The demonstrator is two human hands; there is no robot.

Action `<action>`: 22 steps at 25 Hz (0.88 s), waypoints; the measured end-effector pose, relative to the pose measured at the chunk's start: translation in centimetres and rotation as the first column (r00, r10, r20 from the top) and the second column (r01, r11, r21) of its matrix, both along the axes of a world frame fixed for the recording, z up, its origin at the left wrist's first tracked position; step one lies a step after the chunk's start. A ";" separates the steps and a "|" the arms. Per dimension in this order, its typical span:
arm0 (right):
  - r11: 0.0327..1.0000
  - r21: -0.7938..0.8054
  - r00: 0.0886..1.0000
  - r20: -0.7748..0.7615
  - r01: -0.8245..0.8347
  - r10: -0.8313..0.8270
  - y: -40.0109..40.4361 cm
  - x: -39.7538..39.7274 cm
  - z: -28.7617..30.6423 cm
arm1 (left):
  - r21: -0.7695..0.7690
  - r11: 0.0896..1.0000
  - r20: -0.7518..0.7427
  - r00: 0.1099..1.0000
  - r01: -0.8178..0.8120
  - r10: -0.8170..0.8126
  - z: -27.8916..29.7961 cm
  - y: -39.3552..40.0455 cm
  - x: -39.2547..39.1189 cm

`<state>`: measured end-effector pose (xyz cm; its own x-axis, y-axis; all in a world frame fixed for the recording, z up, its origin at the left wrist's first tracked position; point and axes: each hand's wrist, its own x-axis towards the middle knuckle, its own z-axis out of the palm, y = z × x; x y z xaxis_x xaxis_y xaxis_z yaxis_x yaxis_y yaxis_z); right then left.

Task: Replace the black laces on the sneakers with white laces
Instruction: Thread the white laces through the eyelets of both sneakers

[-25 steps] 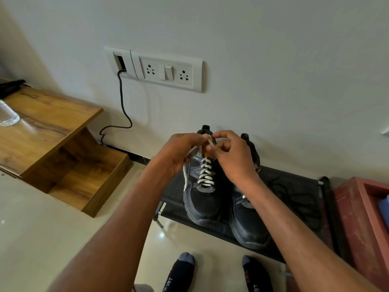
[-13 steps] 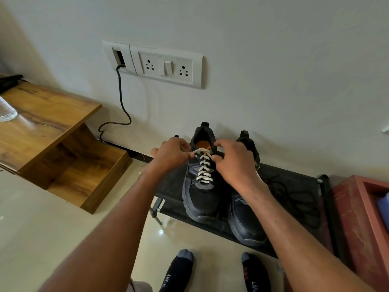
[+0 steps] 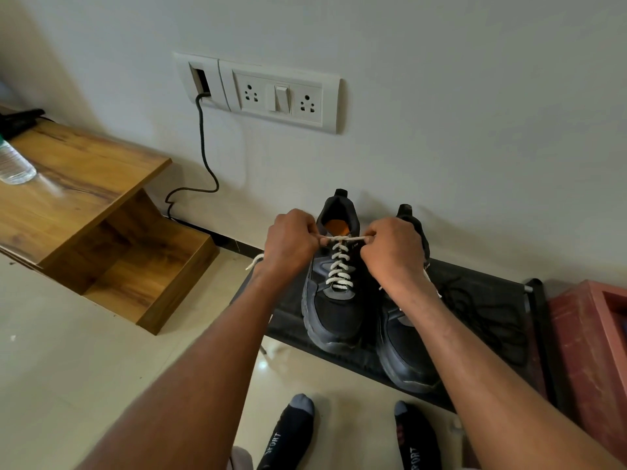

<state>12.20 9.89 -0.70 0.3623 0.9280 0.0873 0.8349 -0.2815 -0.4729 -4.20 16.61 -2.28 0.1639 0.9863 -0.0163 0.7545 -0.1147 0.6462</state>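
I see left hand [image 3: 291, 247] and right hand [image 3: 390, 254] each pinching an end of the white lace [image 3: 339, 266], pulled apart to cinch the knot on the left sneaker [image 3: 334, 310] at the rack's [image 3: 492, 293] back edge, black laces [image 3: 481, 310] discarded beside.

Two black sneakers [image 3: 334, 300] side by side on a low black metal rack [image 3: 485, 300], heels to the wall. Left of the rack, a stepped wooden shelf unit [image 3: 84, 198] with a clear plastic bottle [image 3: 15, 164] on top. Right of the rack, touching it, a red wooden box [image 3: 590, 351]. Above the rack, on the wall, a white socket panel [image 3: 278, 96]. On the rack, right of the sneakers, loose black laces [image 3: 475, 300]. Before the rack, on the floor, two socked feet [image 3: 288, 432].
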 end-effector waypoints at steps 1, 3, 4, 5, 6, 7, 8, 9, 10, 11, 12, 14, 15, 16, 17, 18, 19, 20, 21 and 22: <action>1.000 0.002 1.000 0.021 0.022 -0.022 0.0 0.2 0.0 | -0.002 1.000 -0.008 1.000 -0.019 0.019 0.0 0.1 -0.2; 0.999 -0.019 0.998 0.041 0.039 -0.039 -0.1 0.1 0.0 | -0.024 0.999 0.000 0.999 -0.039 0.039 -0.1 0.1 -0.3; 0.999 -0.024 0.998 0.044 0.038 -0.037 0.0 0.1 -0.2 | -0.033 0.999 0.004 0.999 -0.039 0.040 0.0 0.0 -0.3; 0.999 -0.022 0.998 0.049 0.036 -0.034 0.0 0.2 -0.3 | -0.039 0.999 0.001 0.999 -0.035 0.036 0.0 -0.2 -0.2; 0.999 -0.018 0.998 0.058 0.034 -0.033 0.0 0.3 -0.3 | -0.039 0.999 -0.007 1.000 -0.030 0.030 0.1 -0.3 -0.2; 0.999 -0.015 0.997 0.067 0.033 -0.032 0.0 0.4 -0.4 | -0.034 0.999 -0.020 0.999 -0.032 0.031 0.2 -0.3 -0.2; 0.999 -0.010 0.997 0.073 0.034 -0.033 0.0 0.5 -0.4 | -0.030 0.999 -0.033 0.999 -0.038 0.037 0.3 -0.3 -0.2; 0.999 -0.006 0.996 0.076 0.037 -0.036 0.0 0.6 -0.4 | -0.024 0.999 -0.044 0.998 -0.043 0.042 0.3 -0.3 -0.1; 0.999 -0.002 0.996 0.077 0.042 -0.041 0.0 0.8 -0.5 | -0.016 0.999 -0.051 0.998 -0.049 0.048 0.3 -0.4 -0.1; 0.999 0.006 0.996 0.078 0.045 -0.046 0.1 1.0 -0.5 | -0.011 0.998 -0.058 0.997 -0.054 0.053 0.3 -0.4 0.0; 0.999 0.013 0.995 0.083 0.047 -0.048 0.1 0.9 -0.5 | -0.010 0.998 -0.068 0.996 -0.057 0.056 0.3 -0.5 0.1; 0.999 0.016 0.993 0.105 0.045 -0.046 0.2 0.6 -0.4 | -0.012 0.998 -0.085 0.995 -0.062 0.060 0.2 -0.4 0.1; 0.999 0.008 0.992 0.120 0.043 -0.043 0.3 0.5 -0.5 | -0.017 0.998 -0.082 0.995 -0.061 0.059 0.2 -0.3 0.0; 0.999 -0.006 0.990 0.131 0.045 -0.044 0.2 0.5 -0.4 | -0.028 0.998 -0.069 0.996 -0.052 0.050 0.3 -0.2 -0.1; 0.998 -0.024 0.991 0.122 0.052 -0.049 0.2 0.8 -0.4 | -0.052 0.998 -0.046 0.998 -0.037 0.035 0.4 0.0 -0.2; 0.997 -0.043 0.996 0.074 0.061 -0.057 0.3 1.2 -0.2 | -0.086 0.996 -0.003 1.000 -0.021 0.021 0.6 0.1 -0.2; 0.997 -0.053 0.998 -0.010 0.060 -0.061 0.4 1.9 0.1 | -0.132 0.991 0.066 0.998 -0.012 0.021 0.8 0.2 -0.2; 0.997 -0.050 0.993 -0.109 0.051 -0.056 0.5 2.6 0.4 | -0.182 0.983 0.166 0.985 -0.007 0.038 1.2 0.2 -0.1; 0.999 -0.031 0.978 -0.202 0.039 -0.045 0.5 2.9 1.0 | -0.220 0.976 0.293 0.954 -0.004 0.070 1.5 0.2 0.1; 0.999 -0.010 0.959 -0.282 0.033 -0.035 0.4 2.9 1.5 | -0.245 0.969 0.440 0.892 0.004 0.108 1.8 0.2 0.4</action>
<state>15.08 10.34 0.79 0.4031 0.9148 -0.0273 0.6575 -0.3102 -0.6866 -3.81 16.86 -0.50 0.1570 0.9703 -0.1839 0.3800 0.1125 0.9181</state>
